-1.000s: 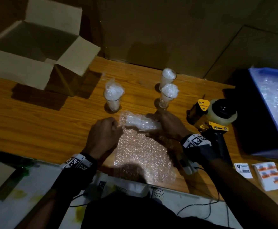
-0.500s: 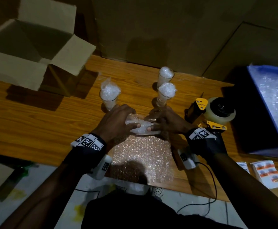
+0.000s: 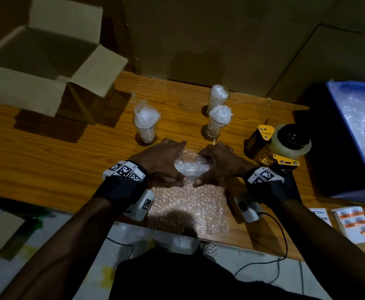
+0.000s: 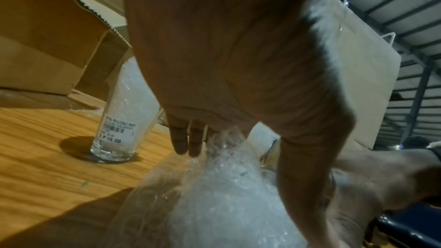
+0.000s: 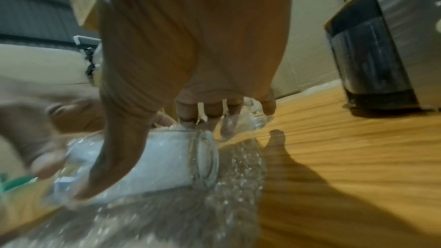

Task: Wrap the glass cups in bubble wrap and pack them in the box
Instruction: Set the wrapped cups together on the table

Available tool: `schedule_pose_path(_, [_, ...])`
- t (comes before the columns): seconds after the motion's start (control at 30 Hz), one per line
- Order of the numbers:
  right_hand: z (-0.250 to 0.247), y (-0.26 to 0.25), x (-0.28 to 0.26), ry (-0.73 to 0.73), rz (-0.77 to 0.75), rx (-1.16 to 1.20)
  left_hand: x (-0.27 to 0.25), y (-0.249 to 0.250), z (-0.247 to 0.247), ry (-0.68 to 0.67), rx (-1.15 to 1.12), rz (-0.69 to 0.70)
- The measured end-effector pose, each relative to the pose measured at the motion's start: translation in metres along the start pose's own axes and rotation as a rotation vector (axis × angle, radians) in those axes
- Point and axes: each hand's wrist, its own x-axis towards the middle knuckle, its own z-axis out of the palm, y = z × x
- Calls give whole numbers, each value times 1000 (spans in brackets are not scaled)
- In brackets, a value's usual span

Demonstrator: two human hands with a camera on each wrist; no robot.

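A glass cup (image 3: 191, 168) stuffed with bubble wrap lies on its side at the far end of a bubble wrap sheet (image 3: 188, 204). My left hand (image 3: 163, 160) grips its left part and my right hand (image 3: 219, 162) its right part, fingers over the far side and thumbs on the near side. In the left wrist view the left hand (image 4: 226, 63) presses wrap (image 4: 226, 195) over the cup. The right wrist view shows the right hand (image 5: 190, 44) arched over the cup (image 5: 167, 161). The open cardboard box (image 3: 25, 68) stands at the far left.
Three upright glasses filled with bubble wrap stand behind my hands: one on the left (image 3: 145, 124), two on the right (image 3: 218, 97) (image 3: 217, 121). A tape dispenser (image 3: 281, 146) sits right of them, beside a blue bin (image 3: 361, 126) of wrap. Sticker sheets (image 3: 354, 226) lie near the table's front edge.
My left hand moved from beside the sheet onto the lying cup. Both hands now cup it, with the sheet's far edge drawn over it.
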Motion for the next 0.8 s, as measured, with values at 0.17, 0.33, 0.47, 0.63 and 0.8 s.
schedule_pose_path(0.17, [3,-1,-5,30,-37,-104,-6,5,5,159,84,29])
schedule_pose_path(0.33, [1,-5,-17,68,-23,-46,-20,2,14,373,-9,-63])
schedule_pose_path(0.47, [1,-6,-20,84,-7,-1,-34,-24,24,305,-640,27])
schedule_pose_path(0.63, [0,-7,-16,65,-22,13,-34,-35,36,326,-832,36])
schedule_pose_path(0.8, [3,-6,-15,69,-28,0,-17,-18,48,441,-774,6])
